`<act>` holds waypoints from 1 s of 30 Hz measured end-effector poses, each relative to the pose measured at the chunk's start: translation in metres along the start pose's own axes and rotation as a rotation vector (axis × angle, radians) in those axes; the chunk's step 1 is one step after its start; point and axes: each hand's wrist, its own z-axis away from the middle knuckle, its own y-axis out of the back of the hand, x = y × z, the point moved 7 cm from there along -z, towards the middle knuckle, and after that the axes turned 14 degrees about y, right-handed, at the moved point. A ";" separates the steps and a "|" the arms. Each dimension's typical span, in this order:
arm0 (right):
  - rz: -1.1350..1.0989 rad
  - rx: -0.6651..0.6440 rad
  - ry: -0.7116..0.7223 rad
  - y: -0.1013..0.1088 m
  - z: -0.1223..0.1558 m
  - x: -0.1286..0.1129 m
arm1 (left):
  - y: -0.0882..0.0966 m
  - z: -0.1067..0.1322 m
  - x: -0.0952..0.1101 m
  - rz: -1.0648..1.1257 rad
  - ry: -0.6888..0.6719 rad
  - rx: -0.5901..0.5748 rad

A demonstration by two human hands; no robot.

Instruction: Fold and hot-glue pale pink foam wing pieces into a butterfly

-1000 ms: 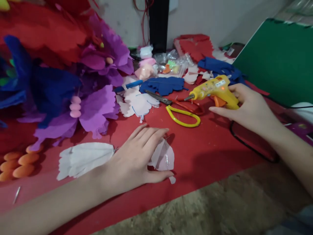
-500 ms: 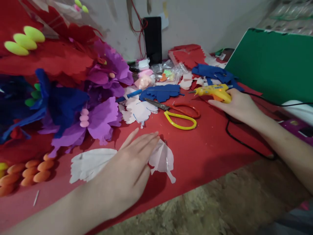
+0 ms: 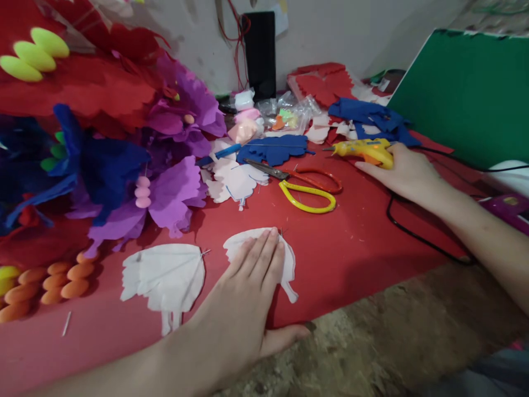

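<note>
My left hand (image 3: 248,298) lies flat, fingers together and stretched out, pressing on a pale pink paper petal (image 3: 289,264) on the red sheet (image 3: 355,248). A second pale petal (image 3: 165,278) lies just left of it. My right hand (image 3: 405,173) rests on the handle of a yellow glue gun (image 3: 363,149) that lies on its side on the red sheet, nozzle pointing left. Its black cord (image 3: 417,237) loops under my right wrist. Scissors with yellow and red handles (image 3: 306,190) lie between the two hands.
Large purple, blue and red paper flowers (image 3: 124,154) crowd the left side. Orange foam beads (image 3: 45,284) sit at the left edge. Blue, red and white paper cutouts (image 3: 273,149) and plastic bags lie at the back. A green board (image 3: 471,94) leans at right.
My left hand slid back toward me and flattened on the pink petal. My right hand lowered the glue gun onto its side on the red sheet and still rests on it.
</note>
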 end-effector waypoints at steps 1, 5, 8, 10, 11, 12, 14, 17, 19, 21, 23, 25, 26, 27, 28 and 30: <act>0.010 -0.012 -0.011 -0.001 0.000 0.001 | 0.000 0.000 0.000 0.009 0.005 -0.012; 0.065 -0.045 -0.027 0.000 0.001 0.001 | -0.003 -0.002 -0.001 0.026 0.005 -0.062; 0.139 0.031 0.006 0.012 0.005 -0.005 | -0.003 -0.004 -0.001 0.044 0.007 -0.064; 0.145 0.175 0.148 0.025 0.012 -0.022 | -0.002 -0.004 -0.002 0.057 0.006 -0.057; 0.109 0.261 0.282 0.031 0.019 -0.036 | -0.002 -0.004 -0.001 0.060 0.004 -0.054; 0.040 0.345 0.464 0.036 0.030 -0.053 | -0.001 -0.004 -0.001 0.062 0.005 -0.051; -0.160 0.376 0.847 0.037 0.058 -0.088 | -0.001 -0.003 -0.001 0.059 0.006 -0.047; -0.339 0.172 1.258 0.021 0.099 -0.129 | -0.001 -0.002 -0.001 0.060 -0.005 -0.046; -0.348 0.040 1.389 0.008 0.116 -0.143 | -0.001 -0.001 0.000 0.068 -0.006 -0.038; -0.318 -0.029 1.434 -0.002 0.123 -0.149 | -0.001 -0.001 -0.001 0.078 -0.004 -0.031; -0.295 -0.016 1.407 -0.006 0.121 -0.149 | -0.001 0.000 -0.001 0.085 -0.004 -0.017; -0.280 0.027 1.350 -0.007 0.117 -0.147 | -0.001 0.000 -0.001 0.099 -0.003 -0.004; -0.270 0.043 1.328 -0.008 0.116 -0.146 | -0.001 0.000 -0.001 0.107 -0.001 0.000; -0.260 0.051 1.311 -0.008 0.115 -0.145 | -0.001 0.000 -0.002 0.114 0.002 0.003; -0.247 0.053 1.305 -0.009 0.115 -0.145 | -0.002 0.000 -0.002 0.120 0.004 0.006; -0.236 0.062 1.295 -0.009 0.116 -0.145 | -0.001 -0.001 -0.002 0.125 0.006 0.015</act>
